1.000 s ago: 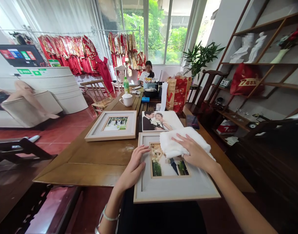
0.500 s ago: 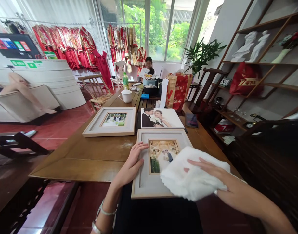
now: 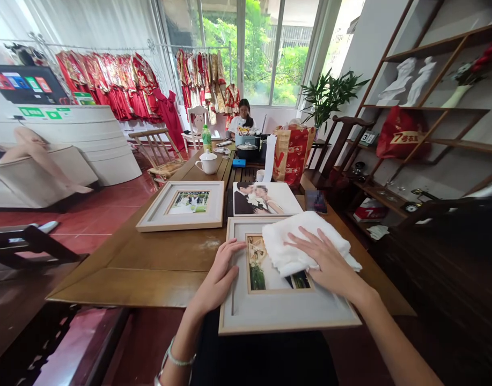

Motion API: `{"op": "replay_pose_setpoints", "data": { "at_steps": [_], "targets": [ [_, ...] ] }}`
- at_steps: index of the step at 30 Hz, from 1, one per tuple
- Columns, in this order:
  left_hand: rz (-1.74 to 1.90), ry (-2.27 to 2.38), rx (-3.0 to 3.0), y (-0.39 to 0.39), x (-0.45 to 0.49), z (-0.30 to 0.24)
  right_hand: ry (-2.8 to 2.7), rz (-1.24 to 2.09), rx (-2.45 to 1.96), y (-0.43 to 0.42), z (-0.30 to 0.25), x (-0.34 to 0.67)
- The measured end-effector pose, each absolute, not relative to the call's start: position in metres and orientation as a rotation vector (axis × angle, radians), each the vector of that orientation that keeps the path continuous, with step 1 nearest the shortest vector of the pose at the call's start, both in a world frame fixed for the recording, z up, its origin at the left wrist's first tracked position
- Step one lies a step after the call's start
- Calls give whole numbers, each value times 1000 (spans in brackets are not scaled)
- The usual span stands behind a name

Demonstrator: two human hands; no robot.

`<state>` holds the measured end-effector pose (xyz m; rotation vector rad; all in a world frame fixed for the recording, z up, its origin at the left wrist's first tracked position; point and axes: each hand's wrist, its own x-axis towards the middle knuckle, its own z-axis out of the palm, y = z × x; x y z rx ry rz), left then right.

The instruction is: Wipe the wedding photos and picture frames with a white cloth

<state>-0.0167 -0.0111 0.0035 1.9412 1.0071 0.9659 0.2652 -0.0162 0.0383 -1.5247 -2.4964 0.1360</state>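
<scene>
A picture frame (image 3: 262,313) with a pale wooden edge and a wide light mat lies before me at the table's near edge. Its wedding photo (image 3: 256,268) is partly covered by a folded white cloth (image 3: 278,244). My right hand (image 3: 320,254) lies flat on the cloth with its fingers spread, pressing it against the frame's upper right. On the frame's left side rests my left hand (image 3: 225,268), fingers stretched out over the border and thumb apart. A second framed photo (image 3: 187,202) lies farther left, and an unframed couple print (image 3: 265,199) lies just beyond the near frame.
On the wooden table (image 3: 157,268) stand a white lidded cup (image 3: 207,163), a green-labelled bottle (image 3: 206,139), a blue box (image 3: 238,163) and a red-and-brown paper bag (image 3: 292,155). A dark phone-like object (image 3: 316,201) lies at right. Another person (image 3: 242,120) sits at the far end.
My right hand and the cloth have moved up and left across the frame, from its lower right to its upper right, covering more of the photo. My left hand has stayed put.
</scene>
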Motion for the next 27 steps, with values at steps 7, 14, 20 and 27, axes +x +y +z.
{"op": "replay_pose_setpoints", "data": {
  "at_steps": [7, 14, 20, 27],
  "targets": [
    [967, 1024, 1921, -12, -16, 4, -2592, 603, -1327, -104, 55, 268],
    [952, 1010, 1947, -11, -17, 4, -2569, 575, -1288, -79, 49, 245],
    [936, 1002, 1960, -10, -19, 4, -2482, 276, -1557, -1, 44, 249],
    [936, 1002, 1956, -11, -19, 5, -2426, 233, -1626, 17, 37, 254]
  ]
}}
